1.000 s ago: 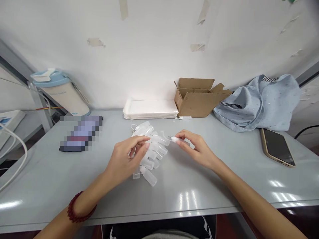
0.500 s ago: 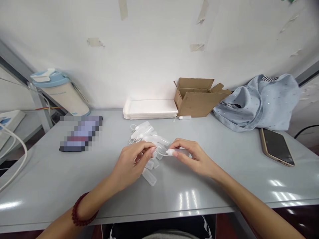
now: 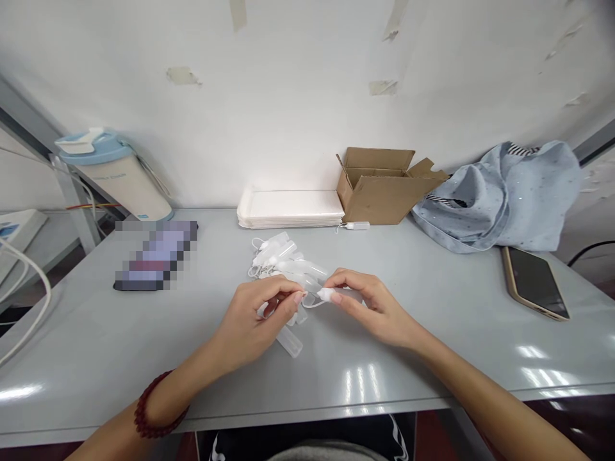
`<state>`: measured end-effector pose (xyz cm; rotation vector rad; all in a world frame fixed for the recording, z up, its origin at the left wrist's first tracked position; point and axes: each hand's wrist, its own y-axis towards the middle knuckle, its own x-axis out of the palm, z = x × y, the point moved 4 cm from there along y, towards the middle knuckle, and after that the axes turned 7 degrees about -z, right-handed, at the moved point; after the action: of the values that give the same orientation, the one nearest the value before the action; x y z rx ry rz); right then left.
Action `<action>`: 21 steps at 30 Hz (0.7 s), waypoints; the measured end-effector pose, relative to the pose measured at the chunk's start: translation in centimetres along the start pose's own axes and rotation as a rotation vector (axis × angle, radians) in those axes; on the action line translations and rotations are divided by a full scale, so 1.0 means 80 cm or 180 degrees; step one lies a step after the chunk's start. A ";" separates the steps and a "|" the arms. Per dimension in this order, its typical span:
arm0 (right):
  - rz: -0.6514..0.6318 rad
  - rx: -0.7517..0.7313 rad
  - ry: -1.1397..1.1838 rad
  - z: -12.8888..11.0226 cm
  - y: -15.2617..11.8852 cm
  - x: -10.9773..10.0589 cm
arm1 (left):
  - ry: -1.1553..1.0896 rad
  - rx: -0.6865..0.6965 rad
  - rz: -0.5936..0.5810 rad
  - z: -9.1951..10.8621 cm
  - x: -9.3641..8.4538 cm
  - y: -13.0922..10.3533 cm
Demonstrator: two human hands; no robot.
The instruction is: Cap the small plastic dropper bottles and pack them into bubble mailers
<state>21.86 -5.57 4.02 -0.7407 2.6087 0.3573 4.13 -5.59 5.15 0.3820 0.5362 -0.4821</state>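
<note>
Between the thumb and fingers of my right hand (image 3: pixel 368 299) lies a small translucent squeeze bottle (image 3: pixel 353 295) with a white top, its top facing left. A thin white strap (image 3: pixel 314 305) loops from that top towards my left hand (image 3: pixel 262 308). My left thumb and forefinger are pinched on the small white end of the strap, mostly hidden by the fingertips. A fine dark line runs from the bottle's top towards this pinch. Behind and under my left hand lies a pile of similar bottles (image 3: pixel 283 256), partly covered; one bottle (image 3: pixel 289 342) lies nearer to me.
Along the wall stand a stack of white trays (image 3: pixel 293 206) and an open cardboard box (image 3: pixel 384 195), with one small bottle (image 3: pixel 358 226) before it. A blue bag (image 3: pixel 509 198) and a phone (image 3: pixel 538 282) are right; a tumbler (image 3: pixel 125 179) and a blurred phone-like object (image 3: pixel 158 256) are left.
My left fingertips have moved slightly right, closer to the bottle's top. The strap now sags in a lower loop between my hands. My right hand keeps its grip nearly in place.
</note>
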 end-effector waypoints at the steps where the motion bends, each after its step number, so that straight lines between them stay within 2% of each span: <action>1: 0.0012 -0.0014 0.0005 0.000 0.000 0.000 | -0.0008 -0.0003 0.0001 0.000 0.000 0.000; 21: -0.0035 0.0008 -0.0100 0.002 -0.003 0.002 | 0.0072 0.0022 -0.0083 0.001 0.002 0.001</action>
<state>21.92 -5.78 3.78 -0.7423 2.5741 0.3594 4.33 -5.59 5.17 0.3876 0.5620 -0.5053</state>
